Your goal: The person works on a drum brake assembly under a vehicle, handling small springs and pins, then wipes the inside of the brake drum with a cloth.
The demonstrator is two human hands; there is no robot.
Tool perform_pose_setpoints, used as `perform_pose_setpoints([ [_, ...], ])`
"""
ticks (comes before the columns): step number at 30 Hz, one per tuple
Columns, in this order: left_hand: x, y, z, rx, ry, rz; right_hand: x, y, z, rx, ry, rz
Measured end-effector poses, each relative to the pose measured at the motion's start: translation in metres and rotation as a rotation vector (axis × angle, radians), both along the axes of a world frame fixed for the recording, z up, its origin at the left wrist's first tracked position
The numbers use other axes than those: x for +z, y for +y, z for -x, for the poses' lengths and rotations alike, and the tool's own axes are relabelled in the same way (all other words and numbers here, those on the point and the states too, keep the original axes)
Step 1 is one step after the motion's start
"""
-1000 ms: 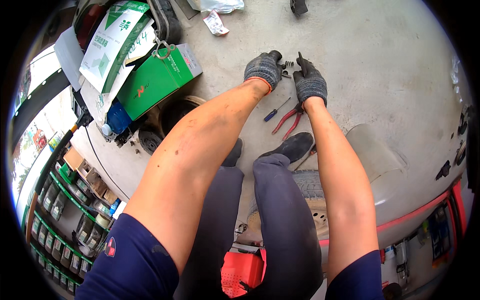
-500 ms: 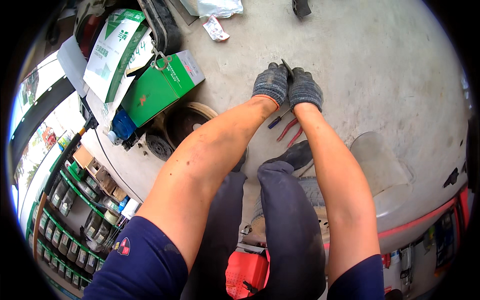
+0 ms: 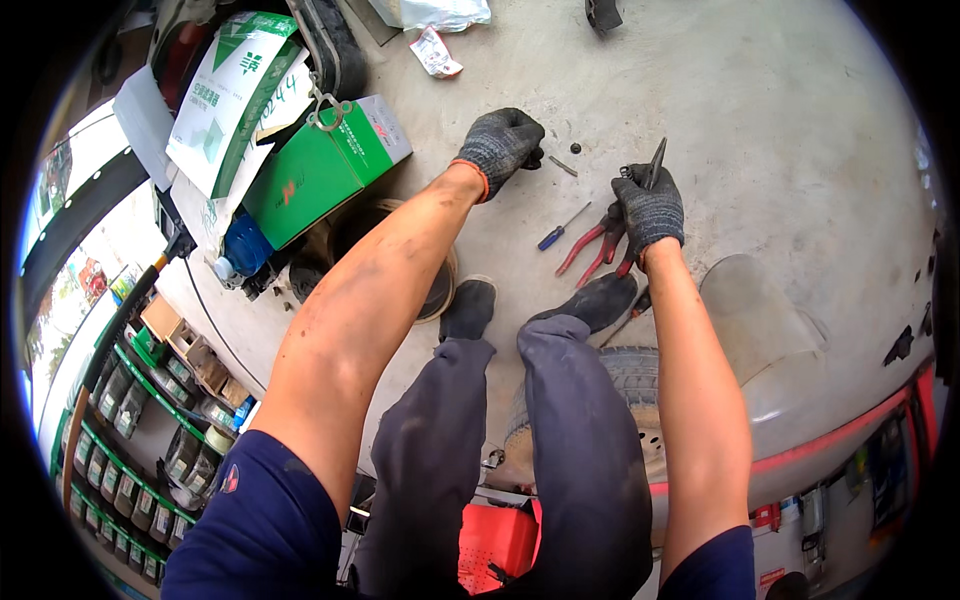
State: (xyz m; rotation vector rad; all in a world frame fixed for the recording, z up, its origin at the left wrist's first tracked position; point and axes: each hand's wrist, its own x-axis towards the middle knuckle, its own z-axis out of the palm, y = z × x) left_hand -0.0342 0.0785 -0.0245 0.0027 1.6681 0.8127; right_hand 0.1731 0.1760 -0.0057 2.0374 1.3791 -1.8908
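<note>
My left hand point(image 3: 500, 145), in a dark grey knit glove with an orange cuff, hangs over the floor with its fingers curled closed. Whatever they may hold is hidden. To the right, my gloved right hand point(image 3: 655, 208) is closed on pointed-nose pliers point(image 3: 657, 160); their dark tip points away from me, and a red handle shows below the glove. Beside this hand, red-handled pliers point(image 3: 600, 240) lie on the floor. A blue-handled screwdriver point(image 3: 551, 238) lies left of them. Between my hands are a small round black piece point(image 3: 575, 148) and a thin dark strip point(image 3: 563, 166).
At the left, a green box point(image 3: 325, 175) leans near a round tub point(image 3: 440, 290) and a blue bottle point(image 3: 245, 248). A tyre point(image 3: 635, 375) lies behind my feet, near a red case point(image 3: 490, 545). A crumpled wrapper point(image 3: 436, 53) lies on the far floor.
My hands were together and have moved apart, left hand leftward, right hand rightward and nearer. The pointed tool is now in the right hand. The small floor pieces have come into view.
</note>
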Motion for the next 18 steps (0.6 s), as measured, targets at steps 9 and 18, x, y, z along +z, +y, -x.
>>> perform_pose_setpoints([
  [9, -0.015, 0.023, -0.056, -0.800, 0.740, -0.104, 0.037, -0.016, -0.027, -0.062, 0.100, 0.040],
  [18, -0.010, 0.031, -0.055, -1.203, 0.774, -0.057, 0.083, -0.024, -0.047, -0.179, 0.088, 0.059],
])
